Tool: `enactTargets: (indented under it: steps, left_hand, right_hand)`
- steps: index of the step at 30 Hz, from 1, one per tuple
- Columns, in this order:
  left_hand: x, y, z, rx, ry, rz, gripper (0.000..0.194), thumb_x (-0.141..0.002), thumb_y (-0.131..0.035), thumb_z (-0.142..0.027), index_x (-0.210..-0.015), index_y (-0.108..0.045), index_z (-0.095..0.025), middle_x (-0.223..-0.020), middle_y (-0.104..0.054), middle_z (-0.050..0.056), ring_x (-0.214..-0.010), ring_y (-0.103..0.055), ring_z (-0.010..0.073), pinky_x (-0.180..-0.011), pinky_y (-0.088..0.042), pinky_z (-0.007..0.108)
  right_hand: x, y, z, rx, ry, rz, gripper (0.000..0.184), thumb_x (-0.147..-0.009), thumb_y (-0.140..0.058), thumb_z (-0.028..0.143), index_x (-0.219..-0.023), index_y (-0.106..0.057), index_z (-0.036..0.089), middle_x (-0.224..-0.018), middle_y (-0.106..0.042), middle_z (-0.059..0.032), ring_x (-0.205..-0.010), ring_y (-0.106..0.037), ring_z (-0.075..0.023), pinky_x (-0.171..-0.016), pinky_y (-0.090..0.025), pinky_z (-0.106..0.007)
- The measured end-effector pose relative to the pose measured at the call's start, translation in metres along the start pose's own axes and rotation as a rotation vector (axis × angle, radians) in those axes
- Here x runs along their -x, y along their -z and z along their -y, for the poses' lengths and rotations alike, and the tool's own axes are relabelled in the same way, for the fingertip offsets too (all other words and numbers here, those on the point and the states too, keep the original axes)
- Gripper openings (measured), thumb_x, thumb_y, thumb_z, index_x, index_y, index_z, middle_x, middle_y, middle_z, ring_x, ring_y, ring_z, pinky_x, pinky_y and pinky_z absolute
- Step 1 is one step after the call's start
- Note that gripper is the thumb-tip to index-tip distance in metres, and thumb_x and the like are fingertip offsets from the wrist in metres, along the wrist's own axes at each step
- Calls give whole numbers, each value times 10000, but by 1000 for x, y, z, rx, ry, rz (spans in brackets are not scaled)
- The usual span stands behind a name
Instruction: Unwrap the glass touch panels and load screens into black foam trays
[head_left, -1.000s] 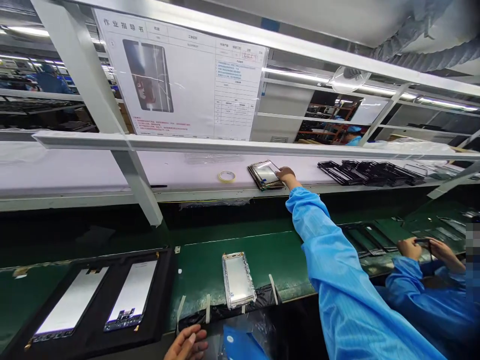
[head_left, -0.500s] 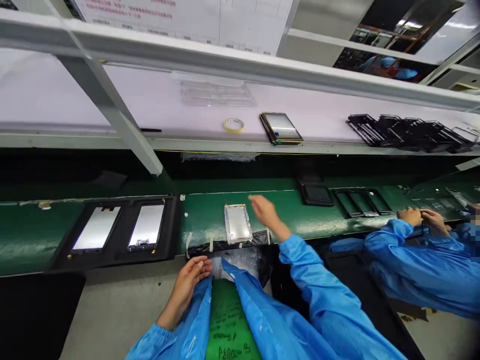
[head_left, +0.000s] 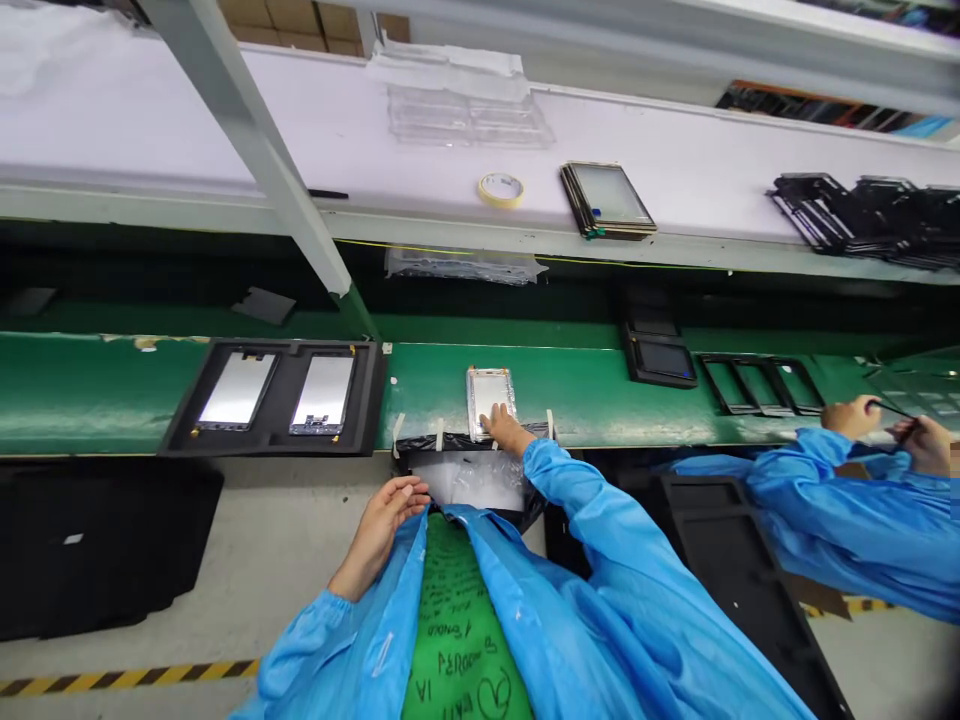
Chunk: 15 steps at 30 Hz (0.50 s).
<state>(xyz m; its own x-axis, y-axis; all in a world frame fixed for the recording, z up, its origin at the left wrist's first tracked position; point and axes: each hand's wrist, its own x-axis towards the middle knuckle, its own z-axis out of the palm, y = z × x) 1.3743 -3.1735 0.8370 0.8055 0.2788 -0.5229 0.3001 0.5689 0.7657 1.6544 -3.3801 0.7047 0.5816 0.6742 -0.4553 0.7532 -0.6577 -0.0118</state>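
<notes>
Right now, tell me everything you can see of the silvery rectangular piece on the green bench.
The silvery piece has a pale, smooth face and shiny, crinkled edges resembling plastic film. Small orange bits show at its far corners. It lies flat on the green bench, near the front edge; the right hand covers part of its near end, apparently touching it.

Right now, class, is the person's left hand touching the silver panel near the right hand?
Apart. The head view shows the left hand clear of the silver panel, with black plastic visible between them.
</notes>
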Motion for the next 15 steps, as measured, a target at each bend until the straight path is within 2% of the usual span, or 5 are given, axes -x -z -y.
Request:
enactTargets:
  steps: [6, 10, 12, 15]
  left_hand:
    - [3, 15, 7, 14, -9, -4, 440, -693, -842, -407, -1004, -696, -132, -1004, -765, 135, -841, -726, 214, -798, -549, 321]
    - [-10, 21, 16, 14, 4, 24, 414, -720, -832, -381, -1015, -685, -130, -1010, -759, 142, -852, -727, 220, -803, -545, 324]
    - [-26, 15, 19, 30, 52, 64, 406, -742, -823, -360, -1034, -671, -122, -1025, -751, 161, -868, -730, 237, -822, -544, 343]
    - [-62, -11, 19, 127, 232, 158, 423, -820, -758, -406, -1077, -629, -97, -1044, -734, 205, -912, -733, 281, -873, -541, 402]
  right_hand:
    - [7, -5, 16, 15, -11, -70, 697, -835, -456, -1, -1520, -331, 19, -1546, -263, -384, -1478, -268, -456, -1075, -368, -661]
    - [19, 14, 19, 10, -14, -130, 668, -852, -421, -5, -1514, -340, -19, -1529, -309, -377, -1465, -327, -425, -1117, -342, -645]
    - [29, 29, 19, 5, -19, -196, 618, -882, -383, 7, -1497, -363, -51, -1511, -347, -376, -1452, -365, -404, -1142, -350, -601]
    - [53, 45, 31, -36, -9, -310, 605, -906, -358, 23, -1508, -367, -33, -1491, -426, -332, -1417, -431, -361, -1149, -396, -524]
